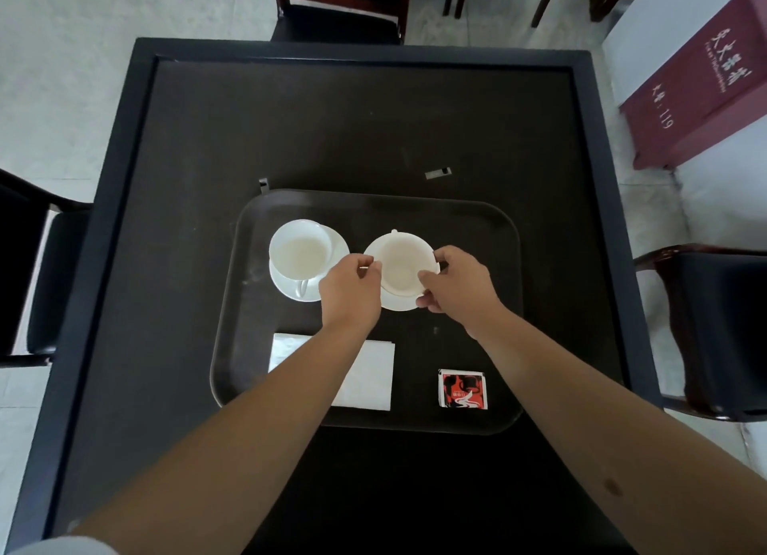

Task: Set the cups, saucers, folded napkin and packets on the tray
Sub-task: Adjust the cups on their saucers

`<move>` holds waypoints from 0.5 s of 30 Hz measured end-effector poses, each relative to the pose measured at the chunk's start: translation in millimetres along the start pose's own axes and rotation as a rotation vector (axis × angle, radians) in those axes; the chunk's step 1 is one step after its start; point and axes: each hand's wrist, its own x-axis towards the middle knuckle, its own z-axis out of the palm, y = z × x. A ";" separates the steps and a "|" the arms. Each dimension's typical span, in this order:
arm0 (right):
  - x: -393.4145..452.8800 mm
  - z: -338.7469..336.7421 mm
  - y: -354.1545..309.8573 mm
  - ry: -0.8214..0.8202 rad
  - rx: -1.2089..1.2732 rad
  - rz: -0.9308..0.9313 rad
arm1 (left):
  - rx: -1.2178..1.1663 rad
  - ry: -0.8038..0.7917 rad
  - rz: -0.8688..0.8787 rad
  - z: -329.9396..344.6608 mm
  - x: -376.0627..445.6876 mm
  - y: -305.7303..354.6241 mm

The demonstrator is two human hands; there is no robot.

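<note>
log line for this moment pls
stage: adjusting right cup on saucer | left hand, right hand: on cup | tray: left cup, napkin, packets placed

A restaurant or teahouse dining room: a dark square bench [199,147], dark padded wooden chairs [338,10] around it, tiled floor [62,56].

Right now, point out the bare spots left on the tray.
The tray is bare along its far strip behind both cups, down its right side beside the right cup, and between the napkin and the packets. The middle is crowded: both hands at the right cup, close to the left cup.
</note>
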 end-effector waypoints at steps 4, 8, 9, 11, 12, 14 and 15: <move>-5.7 7.1 3.7 0.021 0.004 -0.016 | 0.052 0.022 0.070 -1.6 3.2 0.2; -8.3 6.4 6.9 0.030 0.096 -0.001 | -0.004 -0.029 0.086 -1.6 1.6 -6.3; -8.2 6.0 7.1 0.033 0.099 0.006 | -0.019 -0.044 0.088 -1.1 0.7 -8.1; -8.1 6.1 7.8 0.040 0.102 0.018 | -0.028 -0.067 0.095 0.6 0.1 -10.2; -8.5 6.4 8.4 0.042 0.103 0.024 | -0.029 -0.078 0.097 1.2 0.2 -10.2; -9.5 6.4 10.1 0.044 0.116 0.035 | -0.029 -0.099 0.097 1.9 0.5 -9.7; -9.6 6.2 10.8 0.045 0.123 0.038 | -0.032 -0.105 0.098 2.1 -0.1 -9.3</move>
